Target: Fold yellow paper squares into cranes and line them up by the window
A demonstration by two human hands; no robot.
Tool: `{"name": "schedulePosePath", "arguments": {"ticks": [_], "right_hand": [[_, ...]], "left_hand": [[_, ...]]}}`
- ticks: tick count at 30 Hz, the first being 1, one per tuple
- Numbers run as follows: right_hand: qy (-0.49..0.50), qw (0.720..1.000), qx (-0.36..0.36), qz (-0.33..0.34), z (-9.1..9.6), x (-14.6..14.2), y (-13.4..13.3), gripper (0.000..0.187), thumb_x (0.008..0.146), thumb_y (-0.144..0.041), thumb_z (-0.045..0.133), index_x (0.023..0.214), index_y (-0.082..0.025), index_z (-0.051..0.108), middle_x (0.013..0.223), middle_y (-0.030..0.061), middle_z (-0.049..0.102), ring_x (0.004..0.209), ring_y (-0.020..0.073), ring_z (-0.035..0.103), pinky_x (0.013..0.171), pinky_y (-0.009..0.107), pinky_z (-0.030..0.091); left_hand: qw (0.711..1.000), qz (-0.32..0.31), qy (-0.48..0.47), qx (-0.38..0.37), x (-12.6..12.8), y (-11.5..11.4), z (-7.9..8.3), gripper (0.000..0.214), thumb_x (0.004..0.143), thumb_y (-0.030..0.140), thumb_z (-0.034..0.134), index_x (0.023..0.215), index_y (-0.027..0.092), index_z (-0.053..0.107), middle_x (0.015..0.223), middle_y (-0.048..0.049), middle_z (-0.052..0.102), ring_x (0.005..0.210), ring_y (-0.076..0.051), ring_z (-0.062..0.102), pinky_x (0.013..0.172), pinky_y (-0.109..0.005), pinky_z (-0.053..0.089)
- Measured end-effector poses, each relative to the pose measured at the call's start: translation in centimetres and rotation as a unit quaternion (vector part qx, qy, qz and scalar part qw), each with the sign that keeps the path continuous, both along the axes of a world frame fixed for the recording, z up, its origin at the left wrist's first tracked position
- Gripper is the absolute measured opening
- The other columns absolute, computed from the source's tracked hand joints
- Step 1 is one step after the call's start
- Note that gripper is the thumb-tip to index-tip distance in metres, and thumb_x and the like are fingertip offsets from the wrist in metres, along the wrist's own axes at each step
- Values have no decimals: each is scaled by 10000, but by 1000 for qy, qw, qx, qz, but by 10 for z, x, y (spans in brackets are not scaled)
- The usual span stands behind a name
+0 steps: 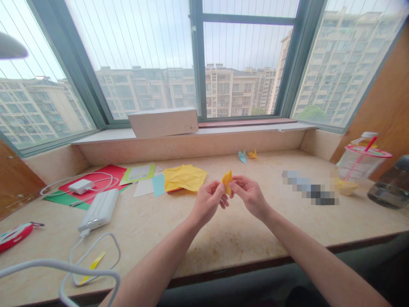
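A small piece of folded yellow paper (227,181) is pinched between my two hands, raised a little above the stone counter. My left hand (209,199) grips its left side with thumb and fingers. From the right, my right hand (247,192) pinches the other edge. Just beyond my left hand lies a larger creased sheet of yellow paper (185,177). Two paper cranes, one light blue (242,156) and one orange-yellow (253,154), stand near the back wall of the counter.
Left on the counter (153,226) are red paper (111,172), a white charger (81,186), a power bank (99,209) with looping cables, and a yellow strip (93,267). A plastic cup with a straw (359,162) and a dark jar (391,187) stand right. A white box (164,122) rests on the sill.
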State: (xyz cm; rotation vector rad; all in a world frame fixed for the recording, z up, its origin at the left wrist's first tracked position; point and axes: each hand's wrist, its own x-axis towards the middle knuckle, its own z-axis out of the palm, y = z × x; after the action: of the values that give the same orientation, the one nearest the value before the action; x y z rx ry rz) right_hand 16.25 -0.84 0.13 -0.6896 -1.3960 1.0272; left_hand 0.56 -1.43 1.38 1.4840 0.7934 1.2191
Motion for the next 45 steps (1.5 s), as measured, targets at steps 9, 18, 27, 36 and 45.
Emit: {"name": "schedulePosePath", "arguments": {"ticks": [9,18,27,36,45], "right_hand": [[1,1000,-7,19,-4,1,4,240,790,-376,751,924,-213,636,678,-37,672,522,107,586,527,253,477],[-20,998,63,20,-3,3,0,128,829,-321,718,907,-224,749,867,31,670,801,163,646,746,319,540],[-32,995,85,32,-2,4,-4,83,870,-242,641,886,-215,719,883,24,643,787,143,645,731,294,549],[-3,999,46,16,2,3,-6,150,879,-335,660,966,-215,683,849,23,703,752,149,674,730,316,579],[14,999,29,-21,1,1,-4,229,822,-378,728,941,-188,678,808,30,718,701,152,691,690,320,595]], "left_hand": [[1000,3,14,-22,0,0,1,347,870,488,567,776,156,537,604,7,607,456,-123,614,379,-205,486],[1000,-5,-23,-16,1,-2,3,338,898,483,542,830,152,545,655,10,614,437,-109,607,381,-207,488],[999,-21,-24,-11,0,-3,5,364,892,511,567,823,155,532,628,19,598,455,-114,614,397,-207,506],[1000,-14,-27,2,2,-2,5,335,900,483,573,880,151,530,701,4,624,453,-108,618,394,-208,503],[999,-13,-30,7,2,-2,3,355,910,507,543,852,159,504,699,12,616,454,-105,619,391,-200,495]]}}
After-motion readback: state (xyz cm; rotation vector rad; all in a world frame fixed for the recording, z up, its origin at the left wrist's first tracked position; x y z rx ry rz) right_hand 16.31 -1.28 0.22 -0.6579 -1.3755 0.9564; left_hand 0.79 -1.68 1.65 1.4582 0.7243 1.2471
